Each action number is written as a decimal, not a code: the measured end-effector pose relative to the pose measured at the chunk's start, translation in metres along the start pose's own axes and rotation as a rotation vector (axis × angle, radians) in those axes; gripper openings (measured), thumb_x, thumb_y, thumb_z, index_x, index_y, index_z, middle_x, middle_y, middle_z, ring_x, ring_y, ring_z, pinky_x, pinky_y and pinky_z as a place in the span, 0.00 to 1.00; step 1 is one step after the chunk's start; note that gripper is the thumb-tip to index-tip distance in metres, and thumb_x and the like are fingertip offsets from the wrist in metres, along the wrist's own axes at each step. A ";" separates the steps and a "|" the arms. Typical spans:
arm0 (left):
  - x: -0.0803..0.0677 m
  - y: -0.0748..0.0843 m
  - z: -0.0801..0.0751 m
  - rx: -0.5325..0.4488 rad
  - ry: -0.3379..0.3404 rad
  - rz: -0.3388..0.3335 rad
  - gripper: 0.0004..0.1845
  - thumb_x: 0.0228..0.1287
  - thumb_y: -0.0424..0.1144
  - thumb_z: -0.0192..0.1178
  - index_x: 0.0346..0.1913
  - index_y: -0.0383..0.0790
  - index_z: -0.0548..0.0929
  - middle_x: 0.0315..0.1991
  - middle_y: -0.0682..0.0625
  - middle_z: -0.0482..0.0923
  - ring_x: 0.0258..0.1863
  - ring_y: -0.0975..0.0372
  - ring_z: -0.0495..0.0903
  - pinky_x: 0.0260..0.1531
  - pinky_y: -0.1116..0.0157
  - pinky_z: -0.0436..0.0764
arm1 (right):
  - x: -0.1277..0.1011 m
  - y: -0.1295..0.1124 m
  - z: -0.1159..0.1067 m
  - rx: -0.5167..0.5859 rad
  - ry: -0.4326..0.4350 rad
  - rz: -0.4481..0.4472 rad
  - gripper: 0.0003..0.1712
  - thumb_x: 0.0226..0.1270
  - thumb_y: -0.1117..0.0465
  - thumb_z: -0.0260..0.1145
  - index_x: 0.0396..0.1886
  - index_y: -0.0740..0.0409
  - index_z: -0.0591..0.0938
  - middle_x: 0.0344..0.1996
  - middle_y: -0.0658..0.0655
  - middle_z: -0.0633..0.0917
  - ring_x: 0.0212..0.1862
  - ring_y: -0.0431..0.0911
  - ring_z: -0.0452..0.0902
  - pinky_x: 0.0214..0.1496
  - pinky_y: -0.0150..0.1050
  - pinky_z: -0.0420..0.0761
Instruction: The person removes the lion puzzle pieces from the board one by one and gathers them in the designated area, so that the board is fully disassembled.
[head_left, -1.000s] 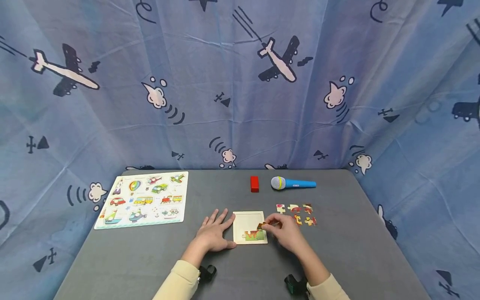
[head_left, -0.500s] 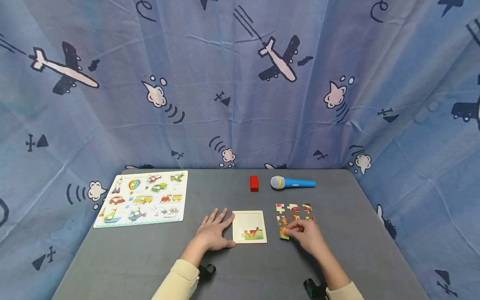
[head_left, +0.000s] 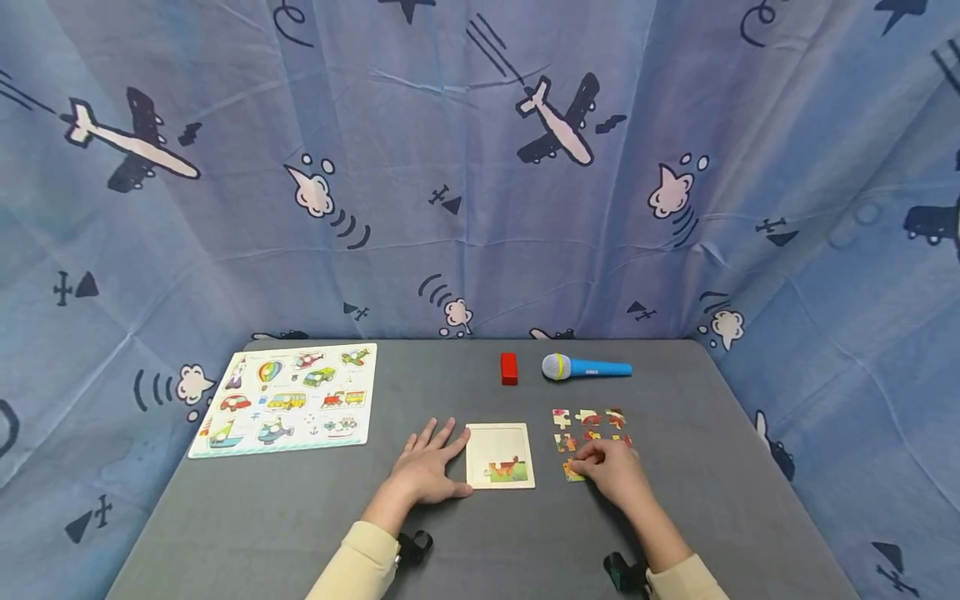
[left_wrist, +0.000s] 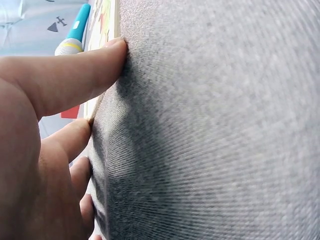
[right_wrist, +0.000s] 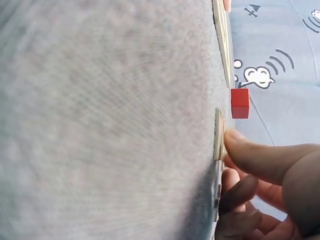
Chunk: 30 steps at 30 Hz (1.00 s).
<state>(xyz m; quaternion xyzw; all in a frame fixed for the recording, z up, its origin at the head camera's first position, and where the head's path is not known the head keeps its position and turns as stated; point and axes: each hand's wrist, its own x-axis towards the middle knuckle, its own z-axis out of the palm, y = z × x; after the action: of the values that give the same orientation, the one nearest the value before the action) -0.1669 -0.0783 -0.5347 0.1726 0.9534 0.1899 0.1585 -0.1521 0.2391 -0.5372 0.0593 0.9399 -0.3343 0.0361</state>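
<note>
My left hand (head_left: pixel 429 468) lies spread on the table, its thumb and index fingertips at the left edge of a square wooden puzzle board (head_left: pixel 487 433). A few joined pieces (head_left: pixel 507 470) with an animal on green fill the board's lower right. To the right of the board, my right hand (head_left: pixel 611 472) has its thumb and curled fingers at a yellow-green puzzle piece (head_left: pixel 572 473). In the right wrist view, the thumb presses on top of this wooden piece (right_wrist: pixel 218 135), which is low at the table. Several loose puzzle pieces (head_left: pixel 588 417) lie beyond that hand, some partly hidden by it.
A red block (head_left: pixel 509 368) and a blue toy microphone (head_left: pixel 596 367) lie toward the table's back edge. On the left is a large white board with vehicle pictures (head_left: pixel 300 433). A blue patterned curtain (head_left: pixel 480 208) hangs behind the grey table (head_left: pixel 247 533).
My right hand has moved from over the puzzle board, where it held a small piece, rightward to the loose pieces. The yellow-green piece has since shifted slightly. My left hand stays put.
</note>
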 end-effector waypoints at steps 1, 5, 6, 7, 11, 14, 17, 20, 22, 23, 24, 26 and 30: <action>0.000 0.000 0.000 0.000 0.000 0.000 0.47 0.51 0.62 0.65 0.74 0.57 0.57 0.76 0.51 0.47 0.76 0.49 0.40 0.71 0.43 0.46 | 0.000 0.000 0.000 -0.003 0.003 0.000 0.07 0.53 0.55 0.74 0.28 0.51 0.85 0.20 0.47 0.82 0.27 0.41 0.71 0.31 0.36 0.69; 0.000 0.001 0.000 -0.004 0.003 0.001 0.47 0.50 0.62 0.65 0.73 0.56 0.58 0.76 0.51 0.48 0.76 0.49 0.41 0.71 0.43 0.47 | 0.000 -0.002 -0.001 -0.014 0.015 -0.006 0.10 0.51 0.54 0.75 0.30 0.53 0.84 0.20 0.46 0.81 0.27 0.40 0.72 0.32 0.36 0.71; 0.000 0.001 0.000 -0.002 0.003 0.000 0.47 0.50 0.62 0.65 0.73 0.56 0.58 0.76 0.51 0.48 0.76 0.49 0.41 0.71 0.43 0.47 | 0.000 -0.003 -0.002 -0.016 0.019 -0.013 0.11 0.51 0.54 0.75 0.30 0.53 0.84 0.20 0.46 0.80 0.27 0.39 0.72 0.33 0.36 0.71; 0.000 0.001 0.000 -0.001 0.004 0.000 0.47 0.50 0.62 0.65 0.73 0.56 0.58 0.76 0.51 0.48 0.76 0.49 0.41 0.71 0.43 0.47 | 0.000 -0.005 -0.002 -0.017 0.023 -0.023 0.11 0.51 0.54 0.75 0.31 0.53 0.84 0.20 0.45 0.80 0.26 0.39 0.72 0.33 0.36 0.71; 0.000 0.001 0.000 0.007 0.001 -0.001 0.47 0.50 0.62 0.65 0.73 0.56 0.58 0.76 0.51 0.48 0.76 0.49 0.41 0.71 0.44 0.47 | -0.001 -0.016 -0.004 -0.006 0.032 -0.055 0.12 0.50 0.54 0.75 0.32 0.54 0.84 0.21 0.45 0.81 0.27 0.38 0.73 0.32 0.35 0.71; 0.000 0.001 0.001 0.012 0.000 -0.001 0.47 0.51 0.62 0.65 0.73 0.56 0.58 0.76 0.51 0.48 0.76 0.49 0.41 0.71 0.44 0.47 | -0.002 -0.027 -0.003 0.030 0.025 -0.064 0.12 0.51 0.55 0.75 0.34 0.54 0.84 0.23 0.46 0.82 0.28 0.39 0.73 0.29 0.34 0.72; 0.000 0.000 0.001 0.009 0.003 0.000 0.47 0.51 0.62 0.65 0.73 0.56 0.58 0.76 0.50 0.48 0.76 0.49 0.40 0.71 0.43 0.47 | -0.001 -0.036 0.001 0.072 0.008 -0.068 0.12 0.51 0.55 0.75 0.34 0.54 0.85 0.24 0.46 0.82 0.27 0.40 0.73 0.27 0.33 0.72; 0.000 0.000 0.001 0.009 0.002 -0.001 0.47 0.51 0.62 0.65 0.73 0.56 0.58 0.76 0.51 0.48 0.76 0.49 0.40 0.71 0.43 0.47 | 0.000 -0.045 0.008 0.107 -0.014 -0.074 0.12 0.51 0.56 0.75 0.35 0.54 0.85 0.23 0.46 0.82 0.24 0.41 0.72 0.25 0.32 0.72; 0.001 0.000 0.001 0.005 0.000 -0.002 0.47 0.51 0.62 0.65 0.73 0.56 0.58 0.76 0.51 0.48 0.76 0.49 0.40 0.71 0.43 0.47 | -0.001 -0.052 0.014 0.129 -0.024 -0.080 0.12 0.52 0.56 0.75 0.35 0.54 0.85 0.23 0.46 0.81 0.23 0.41 0.71 0.24 0.32 0.72; 0.001 0.000 0.001 0.003 0.000 -0.003 0.47 0.51 0.62 0.65 0.73 0.56 0.58 0.76 0.51 0.48 0.76 0.49 0.40 0.71 0.43 0.47 | -0.002 -0.055 0.017 0.139 -0.029 -0.086 0.12 0.51 0.56 0.75 0.35 0.54 0.85 0.23 0.46 0.82 0.23 0.41 0.71 0.23 0.33 0.72; 0.001 0.000 0.001 0.000 0.000 -0.004 0.47 0.51 0.62 0.65 0.73 0.56 0.58 0.76 0.51 0.48 0.76 0.49 0.40 0.71 0.43 0.46 | -0.002 -0.058 0.019 0.150 -0.036 -0.091 0.12 0.51 0.56 0.75 0.35 0.54 0.85 0.23 0.46 0.82 0.23 0.41 0.71 0.23 0.32 0.71; 0.001 0.000 0.001 -0.002 -0.001 -0.007 0.47 0.50 0.62 0.65 0.73 0.57 0.58 0.76 0.51 0.48 0.76 0.49 0.41 0.71 0.43 0.46 | -0.004 -0.064 0.025 0.169 -0.053 -0.105 0.13 0.51 0.57 0.76 0.35 0.54 0.85 0.24 0.46 0.83 0.23 0.41 0.71 0.23 0.32 0.71; 0.001 0.000 0.002 0.003 -0.004 -0.016 0.47 0.50 0.62 0.65 0.73 0.57 0.58 0.76 0.52 0.48 0.76 0.49 0.40 0.71 0.44 0.46 | -0.007 -0.074 0.038 0.171 -0.101 -0.156 0.14 0.51 0.56 0.75 0.37 0.54 0.84 0.26 0.45 0.84 0.24 0.40 0.72 0.23 0.31 0.71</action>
<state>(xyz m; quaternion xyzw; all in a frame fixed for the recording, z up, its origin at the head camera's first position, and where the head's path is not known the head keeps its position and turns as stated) -0.1675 -0.0770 -0.5362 0.1657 0.9548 0.1867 0.1614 -0.1544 0.1573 -0.5201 -0.0281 0.9068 -0.4174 0.0524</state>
